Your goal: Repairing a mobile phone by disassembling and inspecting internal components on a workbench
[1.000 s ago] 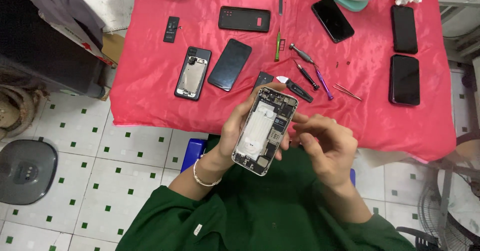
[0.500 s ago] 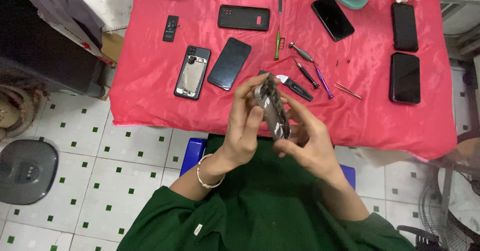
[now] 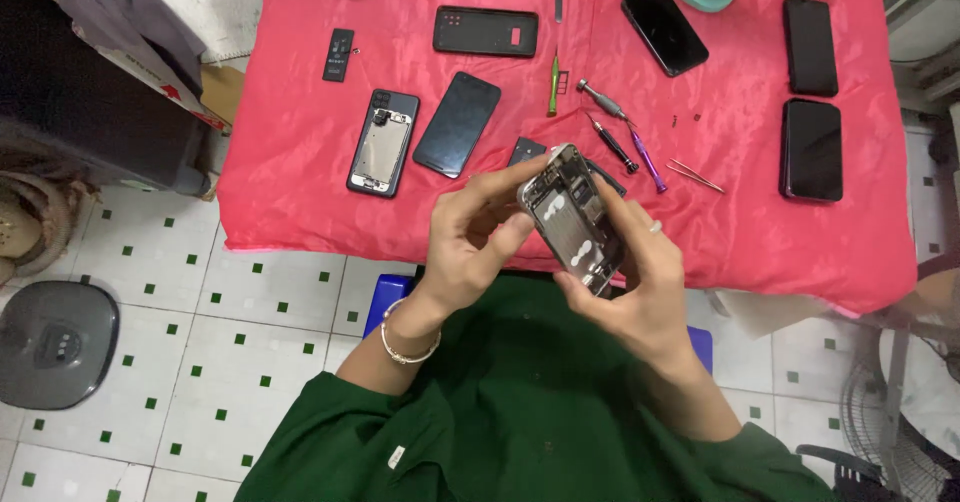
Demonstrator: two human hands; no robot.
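Note:
An opened phone body [image 3: 573, 217], silver-framed with its inner parts showing, is held tilted above the front edge of the red-covered table [image 3: 300, 162]. My left hand [image 3: 470, 237] grips its upper left side with the fingers curled round the frame. My right hand [image 3: 640, 282] holds its lower right edge from beneath. A bracelet sits on my left wrist. Both green sleeves fill the bottom of the view.
On the red cloth lie another opened phone [image 3: 382, 142], a dark phone back [image 3: 457, 124], a black case [image 3: 486, 31], a small battery [image 3: 339, 54], three dark phones [image 3: 665, 29] [image 3: 809, 45] [image 3: 811, 149], screwdrivers [image 3: 553, 84] [image 3: 647, 159] and tweezers [image 3: 697, 175]. A grey floor scale [image 3: 52, 341] lies left.
The phone body has turned from flat and facing me to edge-on, then to a tilt. My right hand has shifted to its lower right edge.

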